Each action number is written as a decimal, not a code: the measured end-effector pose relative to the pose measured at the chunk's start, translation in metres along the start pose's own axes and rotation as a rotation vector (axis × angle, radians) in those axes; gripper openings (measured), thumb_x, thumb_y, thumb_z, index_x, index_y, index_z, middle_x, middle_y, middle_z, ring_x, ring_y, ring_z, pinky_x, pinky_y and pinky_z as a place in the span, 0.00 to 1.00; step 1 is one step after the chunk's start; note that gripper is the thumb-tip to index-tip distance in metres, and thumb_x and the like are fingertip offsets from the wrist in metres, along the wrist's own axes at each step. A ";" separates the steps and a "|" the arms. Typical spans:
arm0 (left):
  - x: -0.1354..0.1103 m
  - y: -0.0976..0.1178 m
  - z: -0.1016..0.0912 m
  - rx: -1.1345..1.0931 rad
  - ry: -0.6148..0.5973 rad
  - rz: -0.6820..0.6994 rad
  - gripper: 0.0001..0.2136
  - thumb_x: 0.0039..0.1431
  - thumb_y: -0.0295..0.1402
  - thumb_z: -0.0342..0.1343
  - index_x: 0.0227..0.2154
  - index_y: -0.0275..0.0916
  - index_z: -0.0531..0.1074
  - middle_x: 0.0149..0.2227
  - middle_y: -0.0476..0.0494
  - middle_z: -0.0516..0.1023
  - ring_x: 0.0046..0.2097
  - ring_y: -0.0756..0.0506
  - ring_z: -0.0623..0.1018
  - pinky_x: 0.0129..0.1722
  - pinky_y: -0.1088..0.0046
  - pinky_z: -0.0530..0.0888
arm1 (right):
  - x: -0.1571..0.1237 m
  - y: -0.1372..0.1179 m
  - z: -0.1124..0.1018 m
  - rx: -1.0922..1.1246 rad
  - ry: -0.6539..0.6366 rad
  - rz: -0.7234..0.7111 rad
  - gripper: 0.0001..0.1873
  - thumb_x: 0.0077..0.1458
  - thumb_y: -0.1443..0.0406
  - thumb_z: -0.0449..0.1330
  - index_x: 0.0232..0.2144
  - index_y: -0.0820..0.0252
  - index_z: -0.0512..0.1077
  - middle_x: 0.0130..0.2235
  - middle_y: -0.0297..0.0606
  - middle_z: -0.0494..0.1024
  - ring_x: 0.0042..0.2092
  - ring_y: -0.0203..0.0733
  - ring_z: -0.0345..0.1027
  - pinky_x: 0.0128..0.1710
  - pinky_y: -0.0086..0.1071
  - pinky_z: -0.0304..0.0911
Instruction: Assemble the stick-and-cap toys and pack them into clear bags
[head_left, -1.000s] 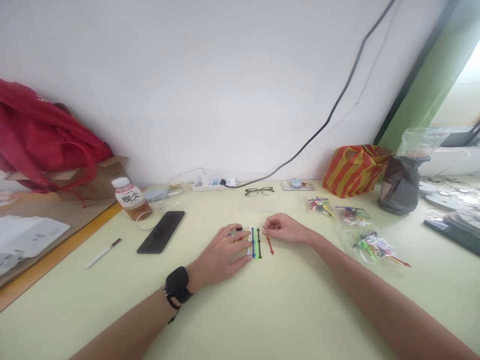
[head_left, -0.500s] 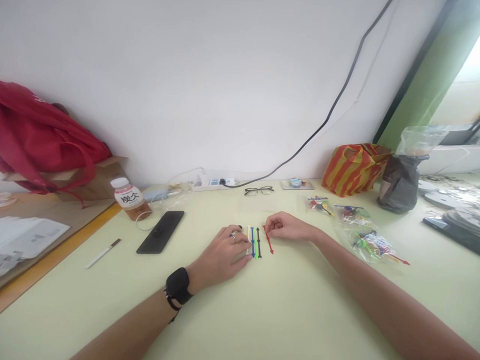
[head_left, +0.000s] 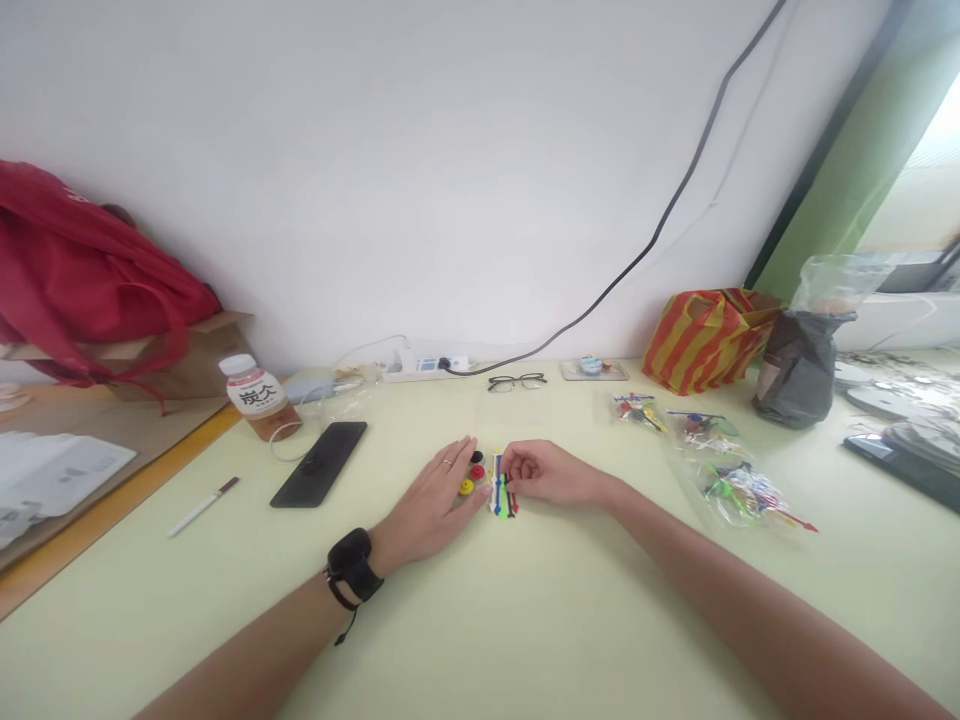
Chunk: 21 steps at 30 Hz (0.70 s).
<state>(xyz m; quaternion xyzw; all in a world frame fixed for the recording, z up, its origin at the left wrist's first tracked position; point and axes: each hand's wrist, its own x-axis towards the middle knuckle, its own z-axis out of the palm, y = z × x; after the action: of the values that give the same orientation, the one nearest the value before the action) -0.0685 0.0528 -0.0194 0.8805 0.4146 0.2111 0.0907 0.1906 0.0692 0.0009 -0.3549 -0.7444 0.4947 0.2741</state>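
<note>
My left hand [head_left: 429, 498] lies palm down with its fingers stretched out, the thumb tip at the left side of a row of thin plastic arrows. Beside its fingers are small round pieces: a black one [head_left: 477, 457], a red one [head_left: 478, 472] and a yellow one [head_left: 466, 487]. My right hand [head_left: 546, 472] is curled over the right side of the row, fingers closed on a red arrow [head_left: 514, 506] that is partly hidden. Close against it are a green arrow [head_left: 503, 508], a blue arrow [head_left: 498, 490] and other arrows, including black and white ones.
Bags of coloured plastic pieces [head_left: 739, 490] lie to the right. A phone [head_left: 321, 465], a pen [head_left: 202, 507] and a drink bottle [head_left: 259, 397] are on the left. Glasses [head_left: 517, 382] and a power strip [head_left: 424, 369] lie near the wall. A striped bag [head_left: 709, 340] stands back right.
My right hand has moved left, bringing the red arrow against the row. My left hand has straightened its fingers and shifted slightly left, uncovering the round pieces.
</note>
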 end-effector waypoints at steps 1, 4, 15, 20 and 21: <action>0.000 0.001 0.000 -0.003 0.001 -0.003 0.31 0.74 0.49 0.48 0.74 0.42 0.52 0.73 0.34 0.58 0.74 0.35 0.59 0.71 0.50 0.61 | 0.000 -0.001 0.006 -0.011 0.008 -0.025 0.09 0.56 0.68 0.63 0.41 0.57 0.73 0.31 0.33 0.77 0.33 0.39 0.71 0.34 0.32 0.66; 0.001 0.004 -0.001 -0.021 -0.001 0.001 0.28 0.75 0.46 0.47 0.72 0.42 0.55 0.73 0.35 0.59 0.73 0.36 0.60 0.72 0.51 0.62 | 0.000 -0.003 0.022 -0.073 0.039 -0.089 0.13 0.59 0.71 0.58 0.46 0.56 0.73 0.33 0.33 0.77 0.34 0.39 0.69 0.33 0.32 0.65; 0.005 -0.020 -0.033 -0.242 -0.073 -0.046 0.25 0.73 0.34 0.43 0.71 0.47 0.59 0.68 0.44 0.68 0.68 0.42 0.70 0.67 0.61 0.68 | 0.004 0.013 0.036 -0.456 0.366 -0.265 0.12 0.62 0.71 0.60 0.47 0.56 0.71 0.47 0.44 0.76 0.50 0.49 0.70 0.53 0.43 0.66; 0.005 -0.025 -0.040 -0.302 -0.150 -0.040 0.30 0.64 0.26 0.47 0.69 0.46 0.62 0.69 0.44 0.67 0.69 0.39 0.67 0.70 0.58 0.65 | 0.005 0.015 0.036 -0.511 0.312 -0.277 0.13 0.64 0.68 0.60 0.50 0.56 0.71 0.49 0.44 0.78 0.54 0.51 0.69 0.56 0.47 0.66; 0.005 -0.024 -0.040 -0.309 -0.155 -0.050 0.30 0.63 0.26 0.47 0.69 0.47 0.63 0.69 0.45 0.66 0.69 0.39 0.67 0.70 0.58 0.64 | 0.004 0.014 0.036 -0.526 0.290 -0.292 0.14 0.64 0.68 0.60 0.52 0.56 0.71 0.50 0.45 0.78 0.55 0.52 0.69 0.57 0.47 0.65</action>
<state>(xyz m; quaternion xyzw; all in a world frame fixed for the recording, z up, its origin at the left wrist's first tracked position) -0.1004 0.0714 0.0097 0.8592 0.3908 0.2012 0.2618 0.1642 0.0566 -0.0247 -0.3700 -0.8428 0.1853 0.3443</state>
